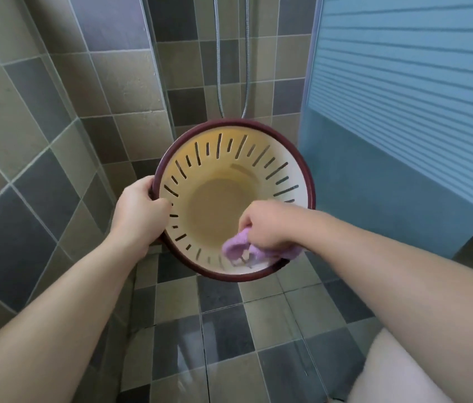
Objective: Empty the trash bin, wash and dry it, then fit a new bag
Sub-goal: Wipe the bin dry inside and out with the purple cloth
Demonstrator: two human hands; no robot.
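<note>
Gripping the dark red rim of the slotted cream trash bin (pixel 223 207), the left hand (pixel 139 210) is holding it above the tiled floor (pixel 229 330) while the right hand (pixel 270 228), inside the bin's near wall, is clutching a purple cloth (pixel 238 247).

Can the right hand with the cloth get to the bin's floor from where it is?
Probably yes. The right hand grips the purple cloth already inside the rim; the bin is empty, held tilted toward the camera by the left hand.
</note>
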